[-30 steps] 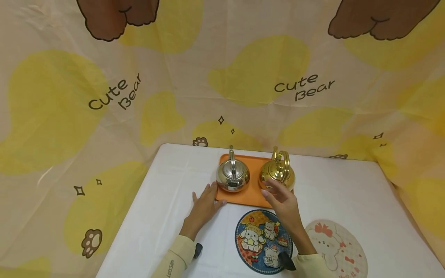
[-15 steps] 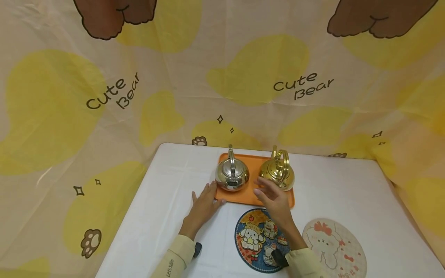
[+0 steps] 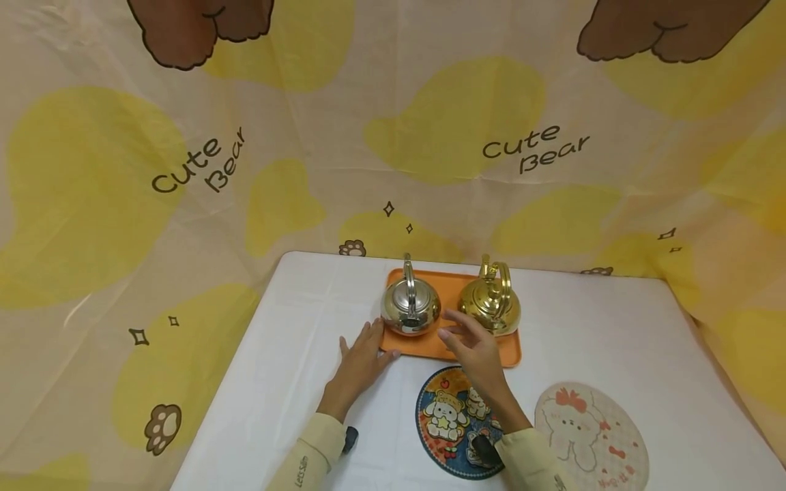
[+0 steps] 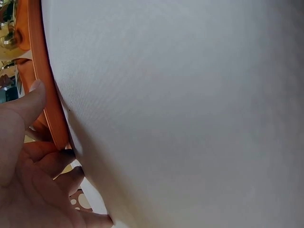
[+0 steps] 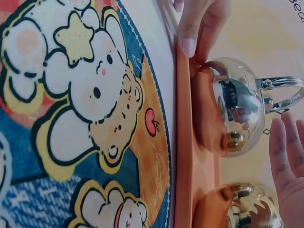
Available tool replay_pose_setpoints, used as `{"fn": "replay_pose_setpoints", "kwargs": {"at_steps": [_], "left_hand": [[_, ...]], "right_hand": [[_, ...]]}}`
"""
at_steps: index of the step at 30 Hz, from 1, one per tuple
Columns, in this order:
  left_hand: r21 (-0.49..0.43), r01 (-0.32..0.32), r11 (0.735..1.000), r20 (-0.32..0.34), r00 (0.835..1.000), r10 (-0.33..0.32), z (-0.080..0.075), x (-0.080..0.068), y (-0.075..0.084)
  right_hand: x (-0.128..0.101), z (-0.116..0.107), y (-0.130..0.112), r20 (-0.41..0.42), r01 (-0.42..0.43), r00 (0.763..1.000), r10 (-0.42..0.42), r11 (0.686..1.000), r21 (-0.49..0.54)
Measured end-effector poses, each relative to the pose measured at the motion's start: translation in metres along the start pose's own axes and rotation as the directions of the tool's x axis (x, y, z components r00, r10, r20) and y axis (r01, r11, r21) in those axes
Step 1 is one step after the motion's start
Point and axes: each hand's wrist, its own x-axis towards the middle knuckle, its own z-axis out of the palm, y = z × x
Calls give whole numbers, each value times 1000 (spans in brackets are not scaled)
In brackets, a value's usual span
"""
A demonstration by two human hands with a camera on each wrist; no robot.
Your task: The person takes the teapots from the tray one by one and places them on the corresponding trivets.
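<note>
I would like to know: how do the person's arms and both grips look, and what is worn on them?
The left grip and right grip are bare, without gloves. The long, pale-cream fabric left sleeve and matching right sleeve carry small dark lettering. A small black device sits at each sleeve end.

You have one orange tray (image 3: pixel 424 349) on one counter (image 3: pixel 307 307). The tray carries two kettles: one silver kettle (image 3: pixel 425 311), one gold kettle (image 3: pixel 482 310). Nearer you than it lie two mats: one blue mat (image 3: pixel 451 423), one pale mat (image 3: pixel 592 436). By it, your left hand (image 3: pixel 361 363), right hand (image 3: pixel 477 349): two.
</note>
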Motion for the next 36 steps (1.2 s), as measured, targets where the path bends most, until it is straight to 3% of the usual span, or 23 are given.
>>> {"fn": "replay_pose_setpoints", "kwargs": {"at_steps": [15, 36], "left_hand": [[7, -4, 1000, -6, 1000, 4, 1, -1, 1], [4, -13, 1000, -14, 1000, 13, 0, 0, 1]], "right_hand": [[13, 10, 3, 58, 5, 998, -3, 1000, -26], [32, 23, 5, 60, 2, 998, 3, 997, -73]]}}
